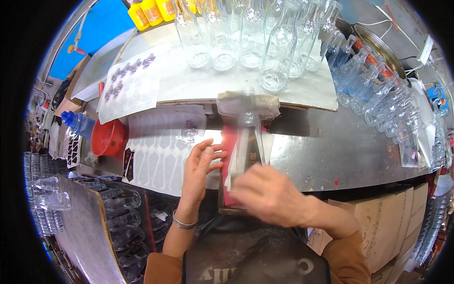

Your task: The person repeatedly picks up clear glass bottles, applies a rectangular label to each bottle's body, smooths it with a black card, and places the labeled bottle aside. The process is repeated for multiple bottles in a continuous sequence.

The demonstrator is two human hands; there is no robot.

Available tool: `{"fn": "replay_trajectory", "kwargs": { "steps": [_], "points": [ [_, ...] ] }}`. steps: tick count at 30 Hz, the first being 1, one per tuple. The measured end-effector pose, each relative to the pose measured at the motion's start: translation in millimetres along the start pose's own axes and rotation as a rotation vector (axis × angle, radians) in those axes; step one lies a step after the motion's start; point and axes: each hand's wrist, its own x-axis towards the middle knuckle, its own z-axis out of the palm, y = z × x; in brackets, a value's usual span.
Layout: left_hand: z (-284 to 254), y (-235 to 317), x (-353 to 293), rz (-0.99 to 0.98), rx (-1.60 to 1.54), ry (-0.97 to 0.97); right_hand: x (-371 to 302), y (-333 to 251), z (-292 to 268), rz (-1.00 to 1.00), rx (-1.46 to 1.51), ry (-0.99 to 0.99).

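Note:
In front of me a clear glass bottle [249, 124] lies lengthwise on a narrow wooden stand with a red pad [230, 142]. Its blurred far end rests on a cloth-wrapped block [228, 105]. White paper and a dark label lie along the bottle. Left of the stand, my left hand [200, 165] is open, its fingers apart and close to the red pad. My right hand [272, 195] is over the near end of the bottle, smeared by motion. Its fingers are too blurred to show whether they hold anything.
Several clear bottles [279, 57] stand on the raised board beyond, with more at the right. Printed sheets [130, 85] and label backing [156, 158] lie at the left, near a red bowl [108, 137]. Cardboard boxes [378, 222] stand at the lower right.

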Motion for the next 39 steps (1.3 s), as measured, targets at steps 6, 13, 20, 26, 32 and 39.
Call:
{"fn": "replay_trajectory", "kwargs": {
  "steps": [6,13,20,26,32,39],
  "points": [
    [8.8,3.9,-4.6,0.035,-0.011,-0.013,34.1,68.4,-20.5,0.244,-0.154,0.326],
    [-7.3,-6.0,-23.7,0.156,0.118,-0.171,-14.8,12.7,-6.0,0.041,0.146,0.040],
    [12.3,0.2,-37.1,0.375,0.507,-0.355,1.8,62.9,-19.3,0.178,0.041,0.457],
    [14.3,-15.5,-40.4,0.506,0.719,-0.281,-40.1,7.5,-15.6,0.133,0.335,0.077],
    [45.3,-8.9,-42.0,0.657,0.874,-0.150,-19.1,76.4,-15.6,0.223,0.103,0.566],
    [44.5,-17.5,-40.3,0.574,0.615,-0.179,-86.5,0.2,-21.9,0.537,0.527,0.149]
  ]
}}
